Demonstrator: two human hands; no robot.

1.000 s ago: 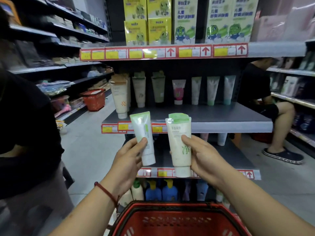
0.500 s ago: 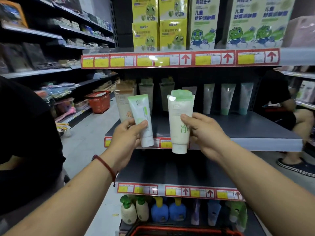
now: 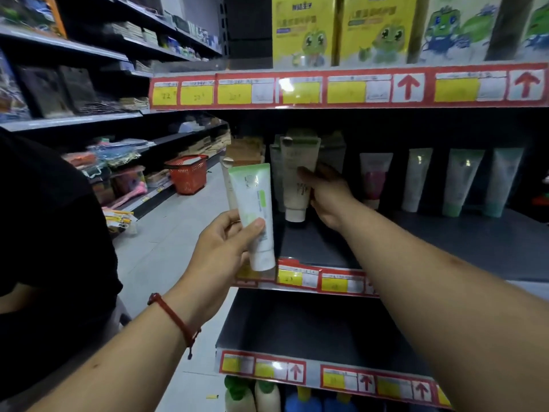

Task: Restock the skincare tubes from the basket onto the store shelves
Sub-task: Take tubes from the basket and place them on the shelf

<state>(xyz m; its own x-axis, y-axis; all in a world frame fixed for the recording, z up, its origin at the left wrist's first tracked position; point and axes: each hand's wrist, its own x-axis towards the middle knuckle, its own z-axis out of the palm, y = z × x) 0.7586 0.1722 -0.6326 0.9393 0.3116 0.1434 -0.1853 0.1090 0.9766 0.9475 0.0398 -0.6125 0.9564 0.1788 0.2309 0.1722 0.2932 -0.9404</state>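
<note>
The left hand (image 3: 225, 242) holds a white tube with a green end (image 3: 255, 215) upright with the cap down. The thumb lies across the front of it and the fingers are behind, just before the front edge of the middle shelf (image 3: 445, 242). Further in and to the right, the right hand (image 3: 326, 197) reaches over this shelf and grips a cream tube (image 3: 297, 179), also cap down. I cannot tell if its cap touches the shelf board. Directly behind this hand stand more tubes (image 3: 334, 153), partly hidden. To the right of the right hand, a row of four tubes (image 3: 417, 179) stands at the back. Under the left hand runs a strip of price labels (image 3: 309, 278). Far to the left of the left hand, a red basket (image 3: 188, 173) stands on the floor.
</note>
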